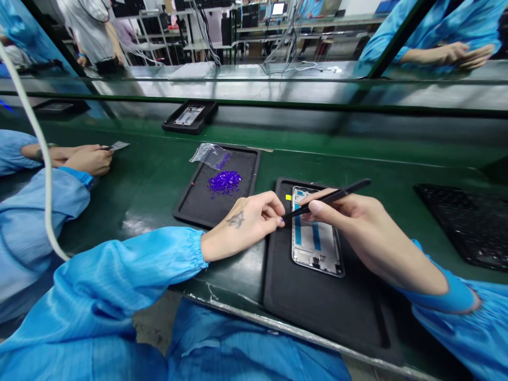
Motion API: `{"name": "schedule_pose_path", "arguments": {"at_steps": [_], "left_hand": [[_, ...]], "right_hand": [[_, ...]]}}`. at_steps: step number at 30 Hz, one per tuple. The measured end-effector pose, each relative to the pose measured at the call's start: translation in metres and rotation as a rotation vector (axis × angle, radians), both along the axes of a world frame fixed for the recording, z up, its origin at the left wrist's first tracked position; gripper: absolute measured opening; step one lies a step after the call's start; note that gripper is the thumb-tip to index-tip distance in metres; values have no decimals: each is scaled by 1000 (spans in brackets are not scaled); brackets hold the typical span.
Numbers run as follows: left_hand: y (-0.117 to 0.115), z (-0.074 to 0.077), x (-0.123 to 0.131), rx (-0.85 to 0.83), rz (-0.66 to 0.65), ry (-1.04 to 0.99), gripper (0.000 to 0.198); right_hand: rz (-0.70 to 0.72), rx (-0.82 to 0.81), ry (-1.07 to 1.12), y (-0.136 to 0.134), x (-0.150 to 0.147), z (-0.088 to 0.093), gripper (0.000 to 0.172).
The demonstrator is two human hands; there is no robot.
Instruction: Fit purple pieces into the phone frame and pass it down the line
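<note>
My right hand is closed around black tweezers, whose tips point left and meet my left fingertips. Thumb and forefinger of my left hand pinch a tiny purple piece at those tips. Below both hands lies a silver phone frame with blue strips, on a black tray. A small yellow tab shows at the frame's upper left. Left of it, another black tray bears a pile of small purple pieces and a clear plastic bag with more of them.
At the left, a co-worker's hands hold a small flat piece. A white cable hangs in front. Behind stands a tray with a phone frame. A black textured tray lies right. Another person's hands show across the line.
</note>
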State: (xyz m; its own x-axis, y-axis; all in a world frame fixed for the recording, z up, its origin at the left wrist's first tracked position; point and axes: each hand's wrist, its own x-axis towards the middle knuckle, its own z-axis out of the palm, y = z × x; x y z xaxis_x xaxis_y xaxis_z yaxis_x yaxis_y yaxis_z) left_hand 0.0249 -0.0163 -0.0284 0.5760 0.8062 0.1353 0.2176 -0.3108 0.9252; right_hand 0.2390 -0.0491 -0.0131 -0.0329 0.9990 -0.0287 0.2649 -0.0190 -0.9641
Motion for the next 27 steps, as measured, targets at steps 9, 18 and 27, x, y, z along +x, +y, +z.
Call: {"name": "schedule_pose_path", "arguments": {"at_steps": [9, 18, 27], "left_hand": [[1, -2, -1, 18, -8, -4, 12], [0, 0, -1, 15, -9, 6, 12], [0, -1, 1, 8, -6, -18, 12]], "right_hand": [[-19, -57, 32, 0, -3, 2, 37], [-26, -53, 16, 0, -3, 3, 39], [-3, -71, 0, -2, -7, 7, 39]]}}
